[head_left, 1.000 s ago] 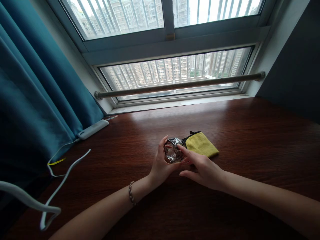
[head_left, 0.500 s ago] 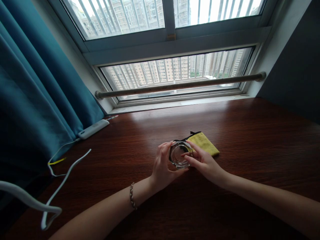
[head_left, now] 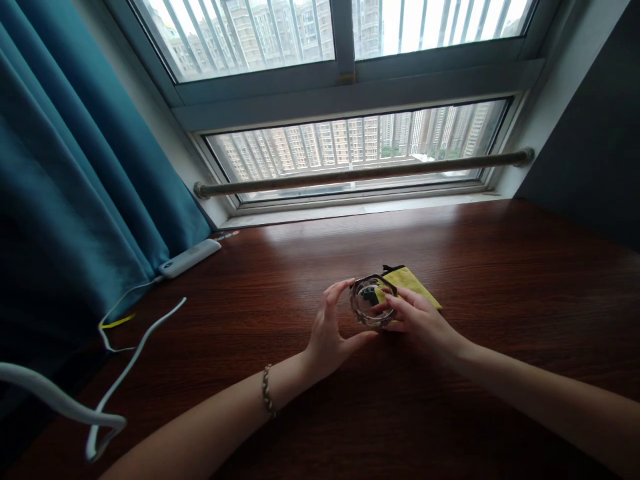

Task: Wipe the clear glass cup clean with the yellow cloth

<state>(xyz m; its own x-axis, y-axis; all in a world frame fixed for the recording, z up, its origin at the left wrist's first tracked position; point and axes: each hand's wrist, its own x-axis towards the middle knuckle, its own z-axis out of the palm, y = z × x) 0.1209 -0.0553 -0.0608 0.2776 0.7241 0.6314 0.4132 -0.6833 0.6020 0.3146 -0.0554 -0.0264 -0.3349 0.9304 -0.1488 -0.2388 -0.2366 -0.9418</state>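
A clear glass ashtray [head_left: 361, 313], round inside with a faceted rim, is tilted above the table, its open side towards me. My right hand [head_left: 425, 321] grips its right side, with some fingers seen through the glass. To its left is my left hand [head_left: 325, 333], thumb and fingers spread in a wide curve. The left fingertips are close to the ashtray's upper left rim; whether they touch it I cannot tell. Behind the ashtray lies a folded yellow cloth [head_left: 416, 285] with a dark edge, partly covered by the glass and my right hand.
The brown wooden table [head_left: 300, 257] reaches back to a window with a metal rail [head_left: 360, 175]. At left are a white power strip [head_left: 190, 259], a loose white cable [head_left: 135, 357] and a blue curtain [head_left: 120, 173]. A dark wall [head_left: 585, 140] stands at right.
The ashtray has moved slightly right and away from my left palm, turning in my right hand. My left fingers have come off most of its rim. The cloth stays put.
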